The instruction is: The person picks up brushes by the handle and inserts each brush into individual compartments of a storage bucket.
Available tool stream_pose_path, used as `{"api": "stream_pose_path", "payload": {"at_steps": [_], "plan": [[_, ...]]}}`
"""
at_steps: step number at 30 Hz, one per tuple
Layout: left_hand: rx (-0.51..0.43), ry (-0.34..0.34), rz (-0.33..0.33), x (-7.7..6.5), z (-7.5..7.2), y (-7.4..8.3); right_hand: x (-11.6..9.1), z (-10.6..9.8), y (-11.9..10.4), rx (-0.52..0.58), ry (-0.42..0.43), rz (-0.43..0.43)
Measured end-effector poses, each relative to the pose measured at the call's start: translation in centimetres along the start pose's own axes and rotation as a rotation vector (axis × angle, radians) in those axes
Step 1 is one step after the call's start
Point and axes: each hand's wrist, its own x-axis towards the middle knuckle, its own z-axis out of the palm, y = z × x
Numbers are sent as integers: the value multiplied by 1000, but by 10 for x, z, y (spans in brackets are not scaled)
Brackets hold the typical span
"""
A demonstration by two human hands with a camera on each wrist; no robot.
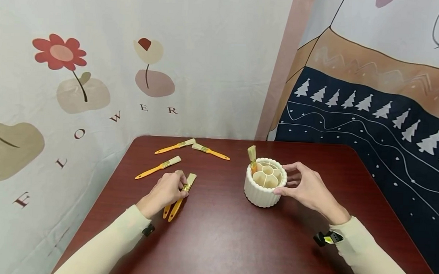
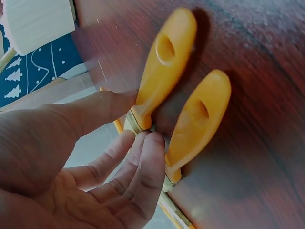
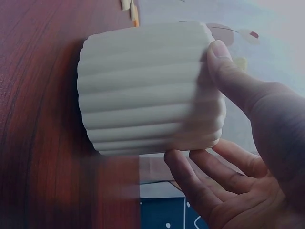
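Note:
My left hand [image 1: 163, 193] pinches a flat paintbrush [image 1: 176, 208] near its metal ferrule, thumb on one side and fingertips on the other. Beside it lies a second paintbrush [image 1: 167, 211], mostly covered by the hand; the left wrist view shows its yellow handle [image 2: 200, 121] next to my fingertips. On the right, my right hand [image 1: 312, 190] grips a white fluted brush holder [image 1: 262, 198], with the thumb at its rim and the fingers round the far side. Dividers split the holder inside. One paintbrush [image 1: 252, 155] stands in its left compartment, bristles up.
Three more yellow-handled brushes lie toward the table's back left: one paintbrush [image 1: 158, 167] left of my hand, another paintbrush [image 1: 175, 146] at the back edge, and a third paintbrush [image 1: 211, 151] right of that. Printed curtains hang behind the dark red table [image 1: 216, 241].

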Motion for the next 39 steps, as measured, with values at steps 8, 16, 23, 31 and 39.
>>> {"api": "stream_pose_path", "payload": {"at_steps": [8,16,23,31,39], "plan": [[10,17,18,3,3,1,-1,2,-3,-10,18,0],[24,28,21,8,3,7,-4,6,-7,-20,47,12],[9,29,33,11,5,9,-7,8,-15,-34,68,37],[29,35,-16,10,9,12,-13,12,-20,-93,94,53],[40,17,-27,7,11,12,-17,21,-21,-145,138,14]]}}
